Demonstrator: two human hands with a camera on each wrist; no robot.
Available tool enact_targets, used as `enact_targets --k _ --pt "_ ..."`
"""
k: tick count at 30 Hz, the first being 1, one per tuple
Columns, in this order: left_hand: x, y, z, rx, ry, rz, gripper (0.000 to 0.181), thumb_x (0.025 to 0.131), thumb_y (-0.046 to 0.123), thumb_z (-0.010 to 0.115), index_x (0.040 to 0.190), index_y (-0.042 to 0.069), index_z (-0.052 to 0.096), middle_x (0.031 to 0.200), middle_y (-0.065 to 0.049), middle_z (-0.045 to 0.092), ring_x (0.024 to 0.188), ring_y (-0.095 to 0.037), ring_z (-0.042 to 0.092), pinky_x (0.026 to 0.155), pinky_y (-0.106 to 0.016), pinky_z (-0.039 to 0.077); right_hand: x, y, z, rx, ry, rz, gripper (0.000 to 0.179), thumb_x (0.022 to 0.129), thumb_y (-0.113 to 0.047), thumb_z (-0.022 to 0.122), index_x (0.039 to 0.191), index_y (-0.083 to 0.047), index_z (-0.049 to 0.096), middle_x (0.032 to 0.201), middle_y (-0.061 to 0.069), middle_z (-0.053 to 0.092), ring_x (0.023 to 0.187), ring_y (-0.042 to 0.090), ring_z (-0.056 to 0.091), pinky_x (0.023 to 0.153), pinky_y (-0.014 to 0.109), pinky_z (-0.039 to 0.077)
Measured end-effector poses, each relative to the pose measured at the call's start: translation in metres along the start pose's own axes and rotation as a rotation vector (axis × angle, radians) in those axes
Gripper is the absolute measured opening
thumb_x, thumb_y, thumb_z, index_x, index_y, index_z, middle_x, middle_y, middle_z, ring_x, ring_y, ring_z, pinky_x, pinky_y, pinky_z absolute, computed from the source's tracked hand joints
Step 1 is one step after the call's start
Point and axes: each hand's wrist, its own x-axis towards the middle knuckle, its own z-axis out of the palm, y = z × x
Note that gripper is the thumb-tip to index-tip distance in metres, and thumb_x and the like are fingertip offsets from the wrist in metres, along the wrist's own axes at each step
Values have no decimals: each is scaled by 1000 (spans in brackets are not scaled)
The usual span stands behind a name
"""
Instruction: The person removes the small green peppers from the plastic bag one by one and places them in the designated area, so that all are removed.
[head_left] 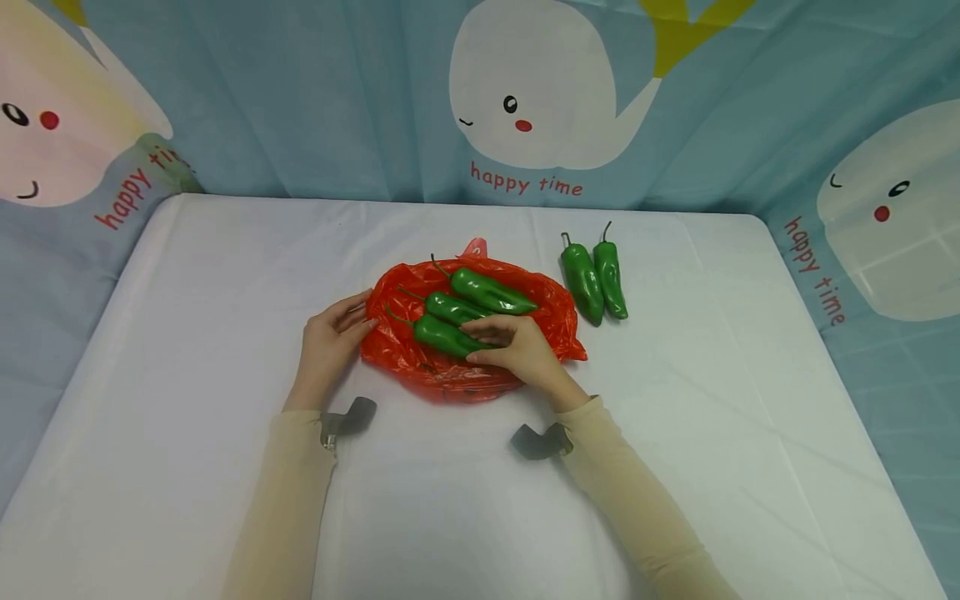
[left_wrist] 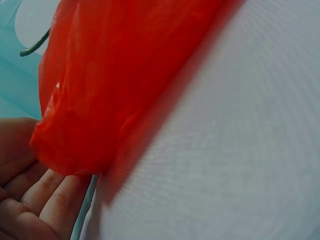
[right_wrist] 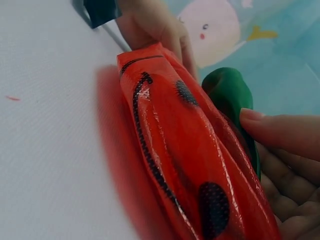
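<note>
A red plastic bag (head_left: pixel 465 387) lies opened out on the table, holding three green peppers in a row. My left hand (head_left: pixel 330 337) holds the bag's left edge, its thumb inside the rim. With thumb and fingertips, my right hand (head_left: pixel 521 350) pinches the lower end of the nearest green pepper (head_left: pixel 438 335). The middle pepper (head_left: pixel 453 308) is partly covered by that hand, while the farthest pepper (head_left: pixel 491 292) shows whole. In the right wrist view, the thumb presses on the pepper (right_wrist: pixel 230 92) behind the bag's wall (right_wrist: pixel 190 150).
Two more green peppers (head_left: pixel 581 283) lie side by side just right of the bag. The white table (head_left: pixel 187 333) backs onto a blue curtain (head_left: pixel 337 108) with whale prints. Each wrist carries a dark camera mount (head_left: pixel 354 415).
</note>
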Motion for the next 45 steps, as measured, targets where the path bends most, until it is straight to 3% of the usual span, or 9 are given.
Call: enact_targets --k 13,45 --pt "-1 -1 0 -9 -2 30 45 89 7 65 132 3 54 130 -16 55 117 -27 55 87 -13 47 0 -1 -1 72 8 -10 36 78 4 73 113 5 65 113 15 65 102 23 63 91 30 52" --pt "1 -4 0 1 7 23 45 89 6 64 133 4 54 129 -15 57 116 -25 56 87 -15 48 0 -6 -3 151 76 2 37 79 5 72 115 6 64 115 16 65 102 24 65 89 30 52"
